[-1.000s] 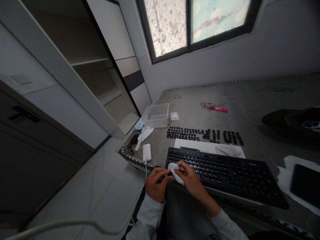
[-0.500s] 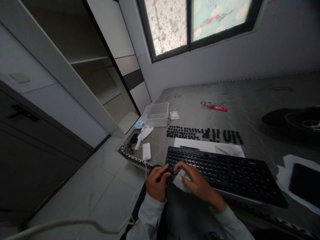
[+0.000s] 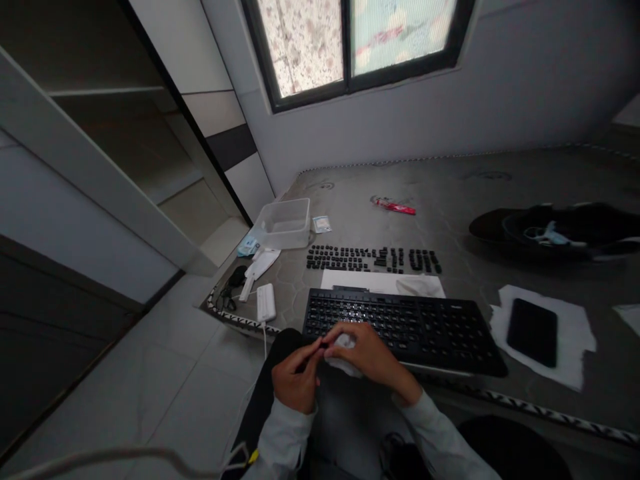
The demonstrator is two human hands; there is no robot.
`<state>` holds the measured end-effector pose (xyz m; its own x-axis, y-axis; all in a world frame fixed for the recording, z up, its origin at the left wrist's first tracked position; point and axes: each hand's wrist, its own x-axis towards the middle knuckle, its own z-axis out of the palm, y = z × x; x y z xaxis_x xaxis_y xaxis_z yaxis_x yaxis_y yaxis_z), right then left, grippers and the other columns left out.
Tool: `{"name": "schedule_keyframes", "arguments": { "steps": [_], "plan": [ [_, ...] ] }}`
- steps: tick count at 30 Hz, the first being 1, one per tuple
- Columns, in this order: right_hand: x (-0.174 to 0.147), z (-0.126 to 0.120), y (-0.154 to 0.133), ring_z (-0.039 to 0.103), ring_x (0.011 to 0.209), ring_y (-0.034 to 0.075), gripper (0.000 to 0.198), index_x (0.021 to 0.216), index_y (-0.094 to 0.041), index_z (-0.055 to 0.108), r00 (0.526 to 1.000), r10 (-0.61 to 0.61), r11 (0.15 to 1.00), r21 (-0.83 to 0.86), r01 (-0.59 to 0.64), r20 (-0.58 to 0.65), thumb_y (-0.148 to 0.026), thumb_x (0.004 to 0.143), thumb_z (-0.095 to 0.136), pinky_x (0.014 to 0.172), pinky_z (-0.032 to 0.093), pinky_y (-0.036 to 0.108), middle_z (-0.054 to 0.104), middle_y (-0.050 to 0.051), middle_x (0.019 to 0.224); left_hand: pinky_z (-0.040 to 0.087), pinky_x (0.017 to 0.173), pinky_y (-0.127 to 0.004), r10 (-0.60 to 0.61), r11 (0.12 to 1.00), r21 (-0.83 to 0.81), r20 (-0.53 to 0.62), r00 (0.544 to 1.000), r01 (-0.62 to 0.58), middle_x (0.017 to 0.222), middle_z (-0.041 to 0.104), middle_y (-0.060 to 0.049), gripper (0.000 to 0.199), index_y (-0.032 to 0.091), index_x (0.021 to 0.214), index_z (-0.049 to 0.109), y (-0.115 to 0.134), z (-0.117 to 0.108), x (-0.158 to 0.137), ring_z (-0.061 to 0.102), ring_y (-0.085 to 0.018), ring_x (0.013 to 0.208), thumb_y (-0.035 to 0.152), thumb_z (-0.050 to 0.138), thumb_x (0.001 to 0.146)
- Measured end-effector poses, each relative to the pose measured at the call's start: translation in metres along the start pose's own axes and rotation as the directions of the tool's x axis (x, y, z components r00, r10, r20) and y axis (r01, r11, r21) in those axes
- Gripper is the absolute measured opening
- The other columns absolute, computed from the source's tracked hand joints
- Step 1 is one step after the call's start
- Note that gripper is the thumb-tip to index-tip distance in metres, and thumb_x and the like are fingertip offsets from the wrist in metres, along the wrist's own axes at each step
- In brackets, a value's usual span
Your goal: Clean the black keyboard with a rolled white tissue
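Now: Keyboard, Wipe and Key at the Near Edge

Along the mattress's near edge a black full-size keyboard (image 3: pixel 400 327) is laid. A crumpled white wipe (image 3: pixel 343 353) is clutched in the closed right hand (image 3: pixel 367 357); a small black keycap (image 3: pixel 324 345) is pinched by the left hand (image 3: pixel 295 380).

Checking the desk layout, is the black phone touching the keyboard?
Apart. The head view shows the black phone on white paper, with bare grey table between it and the keyboard.
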<state>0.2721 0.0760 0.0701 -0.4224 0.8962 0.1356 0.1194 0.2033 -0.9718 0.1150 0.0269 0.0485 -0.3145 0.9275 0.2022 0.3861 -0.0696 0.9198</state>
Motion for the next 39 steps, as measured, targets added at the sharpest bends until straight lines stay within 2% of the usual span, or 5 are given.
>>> {"name": "schedule_keyframes", "arguments": {
  "steps": [8,12,20,26,39],
  "plan": [
    [0.007,-0.012,0.015,0.064,0.073,0.015,0.016,0.080,-0.022,0.069,0.995,0.095,0.993,-0.069,-0.095,-0.004,-0.036,0.077,0.061,0.070,0.045,0.024,0.071,-0.001,0.078,0.039,0.030,-0.017,-0.267,0.960,-0.058,0.120,0.956,0.275,0.075,0.074,-0.005,0.033,0.017,0.098,0.070,0.007,0.022,-0.006,0.044,-0.004,0.030,0.040,0.060,0.075],
    [0.004,-0.053,0.024,0.064,0.077,0.017,0.015,0.079,-0.023,0.068,0.978,0.172,0.961,-0.199,-0.192,-0.115,-0.036,0.076,0.062,0.073,0.045,0.026,0.072,-0.001,0.080,0.048,0.042,-0.020,-0.202,0.977,-0.015,0.235,0.951,0.212,0.102,0.070,-0.007,0.031,0.021,0.107,0.064,0.001,0.029,-0.003,0.055,-0.007,0.044,0.036,0.053,0.082],
    [-0.018,-0.143,0.063,0.065,0.083,0.025,0.027,0.084,-0.025,0.071,0.755,0.334,0.703,-0.384,-0.599,-0.565,-0.047,0.074,0.057,0.079,0.043,0.034,0.073,0.003,0.088,0.042,0.050,-0.021,-0.074,0.991,0.120,0.158,0.985,0.056,0.079,0.068,-0.001,0.017,0.020,0.082,0.066,-0.045,0.018,0.019,0.056,-0.011,0.057,0.027,0.051,0.081],
    [-0.011,-0.140,0.077,0.065,0.079,0.025,0.032,0.084,-0.026,0.073,0.713,0.364,0.623,-0.413,-0.664,-0.599,-0.051,0.073,0.056,0.076,0.043,0.034,0.074,0.004,0.085,0.046,0.055,-0.021,-0.070,0.996,0.062,0.133,0.989,0.062,0.082,0.068,-0.003,0.017,0.020,0.072,0.065,-0.060,0.018,0.026,0.063,-0.016,0.076,0.022,0.050,0.077],
    [-0.005,-0.141,0.076,0.065,0.082,0.028,0.036,0.084,-0.026,0.073,0.687,0.397,0.557,-0.434,-0.708,-0.609,-0.054,0.071,0.056,0.076,0.043,0.036,0.074,0.007,0.085,0.053,0.062,-0.023,0.037,0.989,0.137,0.171,0.985,-0.061,0.079,0.070,-0.004,0.019,0.021,0.067,0.065,-0.072,0.012,0.033,0.066,-0.017,0.077,0.019,0.049,0.077]
  ]
}}
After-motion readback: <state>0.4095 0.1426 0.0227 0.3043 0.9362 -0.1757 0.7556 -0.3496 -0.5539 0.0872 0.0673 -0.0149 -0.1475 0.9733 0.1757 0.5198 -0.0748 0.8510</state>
